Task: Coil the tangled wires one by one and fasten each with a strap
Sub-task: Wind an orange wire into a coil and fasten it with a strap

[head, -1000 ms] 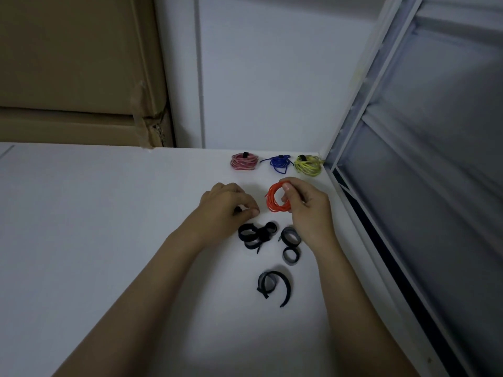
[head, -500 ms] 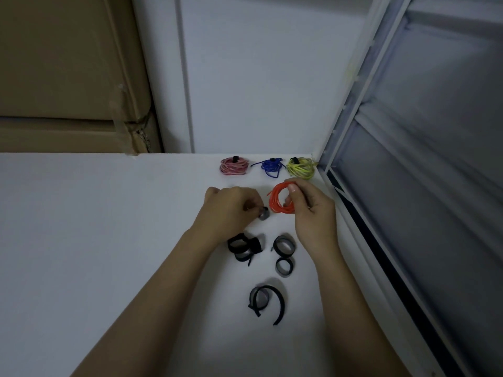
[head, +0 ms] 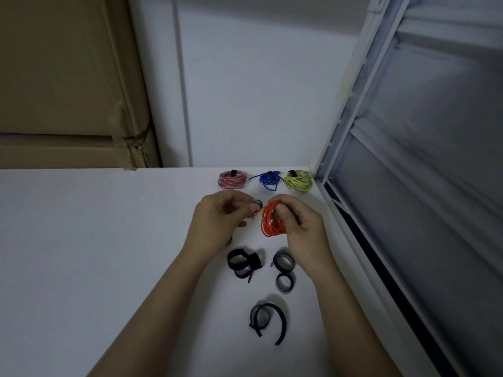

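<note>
Your right hand [head: 299, 229] grips the coiled orange wire [head: 270, 221] above the white table [head: 95, 240] — thumb pressed across its loops. Your left hand [head: 217, 221] pinches a small black hook-and-loop strap [head: 257, 204] just beside the coil — fingers curled.

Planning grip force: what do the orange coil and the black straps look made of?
Orange coil: thin wire in smooth, likely plastic insulation; the loops catch slight sheen. Black straps: matte, flat bands, probably fabric hook-and-loop; they hold curled rings on the table. Texture too dim to confirm.
</note>
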Demonstrator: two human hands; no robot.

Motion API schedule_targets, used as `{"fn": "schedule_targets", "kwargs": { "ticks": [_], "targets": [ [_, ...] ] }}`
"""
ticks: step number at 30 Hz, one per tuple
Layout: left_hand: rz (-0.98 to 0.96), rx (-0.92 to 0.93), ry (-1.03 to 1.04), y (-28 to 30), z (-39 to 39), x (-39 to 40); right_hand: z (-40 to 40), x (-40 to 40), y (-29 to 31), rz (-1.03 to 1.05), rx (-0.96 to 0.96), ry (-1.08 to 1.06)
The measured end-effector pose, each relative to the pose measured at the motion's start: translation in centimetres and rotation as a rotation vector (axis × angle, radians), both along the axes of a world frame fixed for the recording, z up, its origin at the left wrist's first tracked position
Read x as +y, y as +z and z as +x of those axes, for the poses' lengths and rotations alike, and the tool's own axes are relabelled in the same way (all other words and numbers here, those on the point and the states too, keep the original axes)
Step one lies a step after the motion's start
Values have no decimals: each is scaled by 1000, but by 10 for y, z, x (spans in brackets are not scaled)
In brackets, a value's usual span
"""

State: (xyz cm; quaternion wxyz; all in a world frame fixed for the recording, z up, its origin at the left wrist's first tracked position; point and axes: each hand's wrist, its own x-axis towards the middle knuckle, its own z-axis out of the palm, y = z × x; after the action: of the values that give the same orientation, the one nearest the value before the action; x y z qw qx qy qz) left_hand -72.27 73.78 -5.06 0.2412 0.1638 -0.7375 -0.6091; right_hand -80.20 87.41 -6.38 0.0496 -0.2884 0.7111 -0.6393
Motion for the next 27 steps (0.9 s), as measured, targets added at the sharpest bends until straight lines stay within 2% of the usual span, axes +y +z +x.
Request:
{"fn": "schedule_targets", "kwargs": {
  "ticks": [8,22,27],
  "targets": [
    [167,-72,-74,4,2,-1,3,0,3,-39,-12,38],
    [14,-31,-165,8,6,-3,8,2,7,-67,-10,73],
    [68,-32,-155,8,6,-4,10,2,7,-41,9,80]
  ]
}}
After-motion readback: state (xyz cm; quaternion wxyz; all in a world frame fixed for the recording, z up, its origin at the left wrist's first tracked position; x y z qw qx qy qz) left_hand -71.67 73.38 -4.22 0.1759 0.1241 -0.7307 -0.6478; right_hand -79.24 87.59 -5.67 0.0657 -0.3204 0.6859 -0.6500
